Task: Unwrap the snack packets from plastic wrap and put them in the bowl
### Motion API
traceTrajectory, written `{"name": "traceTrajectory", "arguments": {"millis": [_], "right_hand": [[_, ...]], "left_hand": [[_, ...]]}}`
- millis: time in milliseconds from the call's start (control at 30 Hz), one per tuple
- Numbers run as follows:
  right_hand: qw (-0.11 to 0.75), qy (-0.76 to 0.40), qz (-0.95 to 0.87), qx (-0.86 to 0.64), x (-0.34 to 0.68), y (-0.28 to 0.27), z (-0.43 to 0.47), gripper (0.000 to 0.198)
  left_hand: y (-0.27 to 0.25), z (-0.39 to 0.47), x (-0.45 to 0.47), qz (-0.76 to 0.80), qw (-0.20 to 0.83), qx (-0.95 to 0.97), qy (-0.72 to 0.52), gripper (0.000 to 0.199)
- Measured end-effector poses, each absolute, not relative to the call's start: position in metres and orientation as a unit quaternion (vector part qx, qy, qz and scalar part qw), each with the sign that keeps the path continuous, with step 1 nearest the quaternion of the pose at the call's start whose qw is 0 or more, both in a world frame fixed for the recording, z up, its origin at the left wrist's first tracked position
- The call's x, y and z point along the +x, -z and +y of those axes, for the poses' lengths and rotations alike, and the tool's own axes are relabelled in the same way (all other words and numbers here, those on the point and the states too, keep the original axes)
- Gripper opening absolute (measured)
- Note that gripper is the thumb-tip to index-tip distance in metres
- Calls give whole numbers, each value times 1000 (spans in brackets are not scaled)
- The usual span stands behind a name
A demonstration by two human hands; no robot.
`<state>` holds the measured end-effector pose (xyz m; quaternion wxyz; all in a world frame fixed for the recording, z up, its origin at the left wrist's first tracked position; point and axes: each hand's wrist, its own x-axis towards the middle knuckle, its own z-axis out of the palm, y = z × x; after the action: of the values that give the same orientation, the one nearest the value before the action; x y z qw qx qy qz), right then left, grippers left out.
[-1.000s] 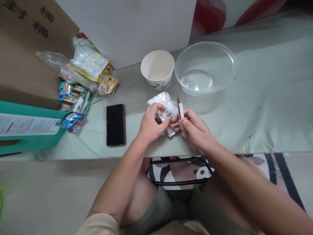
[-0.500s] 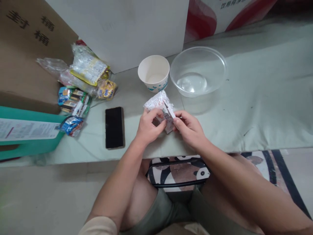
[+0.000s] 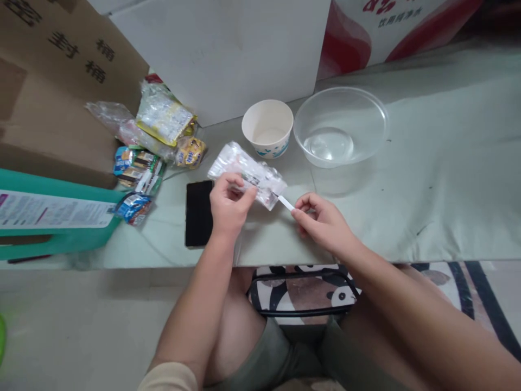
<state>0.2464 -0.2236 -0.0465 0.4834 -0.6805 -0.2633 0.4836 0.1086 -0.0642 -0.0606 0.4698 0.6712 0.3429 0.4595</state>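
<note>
My left hand is closed on a clear plastic packet with a whitish and pinkish inside, pinching its near edge above the table. My right hand grips a slim white-handled tool between thumb and fingers. Its thin dark tip meets the packet's right end; whether it goes into the plastic I cannot tell. Just beyond the packet stands a white paper bowl with a blue pattern. A clear plastic basin sits to the right of that bowl.
Left of my left hand lies a black phone. Several snack packets are heaped against a brown cardboard box. A green carton stands at the left, white and red boxes at the back. Pale cloth covers the table.
The packet has moved left and now lies spread out more lengthwise. My hands are farther apart, and more of the white-handled tool shows. The whole view has shifted slightly.
</note>
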Motion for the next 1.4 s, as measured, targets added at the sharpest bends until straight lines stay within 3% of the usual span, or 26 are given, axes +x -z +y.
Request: {"name": "traceTrajectory", "arguments": {"millis": [133, 300, 467, 567, 733, 800, 900, 1133, 1233, 1400], "right_hand": [[408, -399, -368, -734, 258, 45, -232, 27], [281, -155, -454, -831, 291, 52, -248, 26], [192, -17, -442, -876, 313, 62, -258, 23], [230, 11, -459, -858, 306, 64, -256, 31], [352, -30, -584, -731, 276, 69, -237, 51], [352, -50, -595, -721, 270, 70, -230, 54], [349, -63, -583, -731, 273, 68, -229, 42], [444, 4, -481, -756, 296, 61, -251, 15], [447, 2, -450, -773, 299, 56, -255, 15], [413, -67, -458, -784, 289, 49, -255, 40]], "left_hand": [[65, -56, 104, 423, 462, 611, -483, 39], [71, -77, 106, 437, 477, 683, -339, 26], [64, -93, 104, 438, 326, 798, -256, 78], [64, -82, 102, 417, 257, 834, -256, 78], [66, -68, 110, 351, 319, 842, -255, 13], [63, -69, 113, 384, 357, 805, -277, 17], [57, -69, 114, 422, 428, 732, -321, 21], [55, -59, 110, 507, 505, 601, -356, 11], [61, -54, 108, 519, 466, 618, -363, 2], [62, -52, 102, 329, 288, 804, -402, 43]]}}
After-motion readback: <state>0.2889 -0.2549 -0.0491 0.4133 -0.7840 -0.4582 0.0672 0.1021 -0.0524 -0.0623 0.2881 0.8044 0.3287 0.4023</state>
